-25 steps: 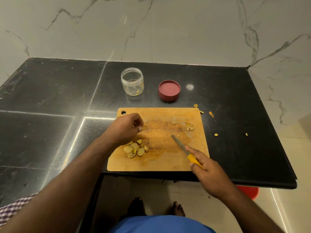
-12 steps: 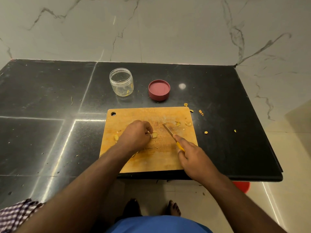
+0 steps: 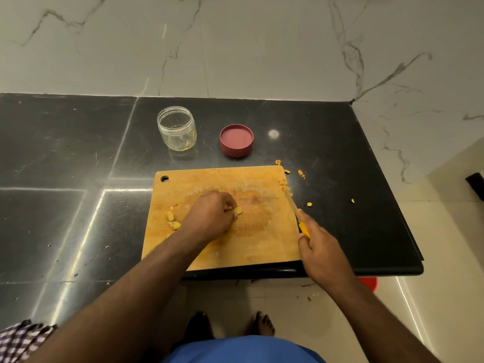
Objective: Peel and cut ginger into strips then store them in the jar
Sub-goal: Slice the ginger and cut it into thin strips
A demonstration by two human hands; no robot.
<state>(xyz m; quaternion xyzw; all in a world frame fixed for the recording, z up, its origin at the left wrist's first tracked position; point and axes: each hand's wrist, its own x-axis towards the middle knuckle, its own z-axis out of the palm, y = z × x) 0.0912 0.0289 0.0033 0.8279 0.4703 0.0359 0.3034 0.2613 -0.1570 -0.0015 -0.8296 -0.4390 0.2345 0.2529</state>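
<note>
1. Left hand [image 3: 209, 216] pinches a ginger piece [image 3: 238, 210] at its 3 o'clock, mid cutting board [image 3: 262, 247]
2. Right hand [image 3: 320, 255] grips the knife [image 3: 301, 224], blade toward 11 o'clock
3. Open jar [image 3: 177, 128] stands at the board's 11 o'clock

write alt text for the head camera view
A left hand pinches a ginger piece on a wooden cutting board while the right hand holds a yellow-handled knife; an open jar and red lid stand behind.

We see a black polished desk [image 3: 78, 179] set against a white marble-veined wall [image 3: 235, 43], a cream tiled floor [image 3: 445, 258] below, and a red round object [image 3: 369, 282] peeking out under the desk's edge.
</note>
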